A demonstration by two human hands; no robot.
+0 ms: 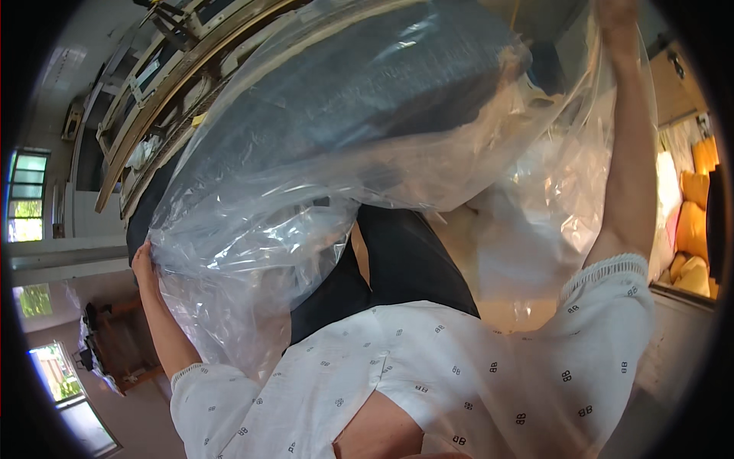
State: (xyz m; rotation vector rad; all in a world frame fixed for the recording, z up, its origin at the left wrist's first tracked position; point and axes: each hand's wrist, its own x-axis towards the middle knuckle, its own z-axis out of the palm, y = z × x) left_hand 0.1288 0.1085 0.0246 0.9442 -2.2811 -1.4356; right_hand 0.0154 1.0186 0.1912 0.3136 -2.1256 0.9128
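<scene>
Pinched in your left hand (142, 260) is an edge of the clear plastic sheet (260, 229), with the fingers closed on it. Your right hand (616, 21) is raised high, partly cut off by the upper border; the plastic runs up into it and hangs from it, so it is closed on the sheet too, though you cannot make out its separate fingers.

From the head view, the sheet spreads in front of you between your two hands, wrinkled and shiny. Behind its upper part lies a big dark blue-grey padded piece (367, 84), seen through the film; you cannot tell whether the plastic goes all the way round it. Loose folds bunch near your left forearm and hang over part of your black trousers (413, 260). More film falls below your right arm, veiling the pale floor (459, 241) there.

At the upper left, long wooden rails (131, 145) crowd close to the padded piece and the sheet, with a dark clamp-like tool (172, 27) above them. Farther off on your left are a window (27, 195) and a brown wooden unit (126, 344). Well to your right, orange cushions (692, 210) are piled up, below a wooden panel (677, 80).
</scene>
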